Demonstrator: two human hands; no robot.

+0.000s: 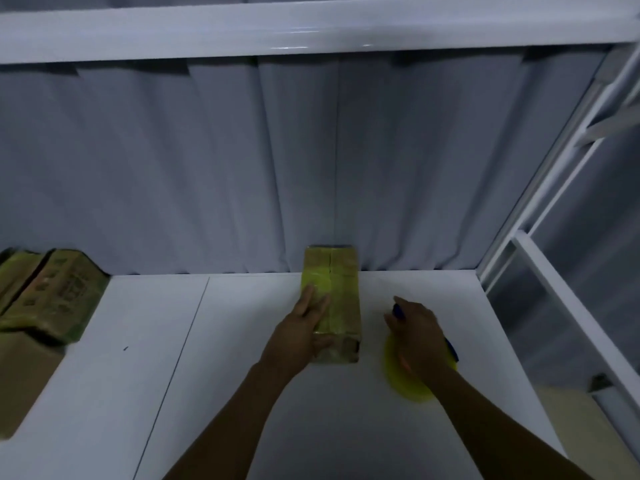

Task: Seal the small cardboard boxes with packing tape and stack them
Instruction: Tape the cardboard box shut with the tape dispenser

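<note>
Both forearms reach in from the bottom edge over the white table (242,393). The left hand (304,329) lies flat on the small cardboard box (343,299) — fingers (306,299) straight and pressed on the top face, thumb by the near end. It pins the box w/o really gripping it. The box lies lengthwise mid-table, pointing away from the person, its far end close to the grey curtain (311,168). Glossy yellowish tape shows along its top, esp. the far half, and a seam runs down the middle.

The right hand (417,332) is just beside the box on its right and not touching it, fingers curled over a tape dispenser (405,382). A yellow roll shows under the palm and a blue part pokes out by the fingertips and the wrist. Can't tell whether the dispenser rests on the table or hangs just above it.

Step in hand, as I read it: sealing this box, prob. smoothing a strip down w/ the left hand. Whether the strip is cut free can't be told. The near end face looks like bare cardboard, so another pass may be due.

At far left, taped boxes (52,292) sit on a bigger plain carton (20,375) — likely the stack. Next move calls for one of two things. Either the dispenser goes back onto the box while the left hand braces against the pull, or the dispenser is set down and the box is carried well across to that stack. The second needs a grip on both sides, since taped faces are likely slick.
</note>
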